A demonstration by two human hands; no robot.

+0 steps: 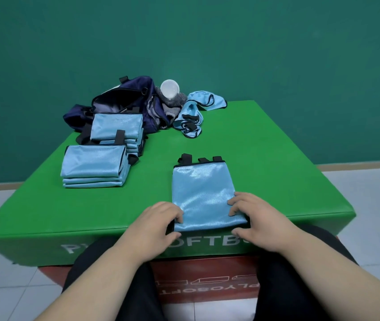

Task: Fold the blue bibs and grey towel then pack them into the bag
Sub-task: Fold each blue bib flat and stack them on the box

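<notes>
The blue bib [204, 193] lies flat straight ahead of me, its long axis running away from my body. Its near short edge sits right at the front lip of the green padded desk [277, 172], and its black straps [198, 159] are at the far end. My left hand [159, 223] has a narrow grip pinching the near left corner, and my right hand [253, 218] pinches the near right corner the same way. Both hands stand level with each other, so neither is nearer. I judge the next fold carries this near edge forward toward the straps, halving the length.

Two stacks of folded bibs [94, 165] lie well off to my left (the left hand would be closer for stacking). Beyond them the open navy bag [119, 100] sits at the far edge, with the grey towel [171, 103] bunched against its right side. Loose unfolded bibs [191, 121] lie just right of that. The desk top is smooth and slightly soft-looking. Behind it is a dark green wall [277, 54], and pale floor tiles [369, 205] show on either side.
</notes>
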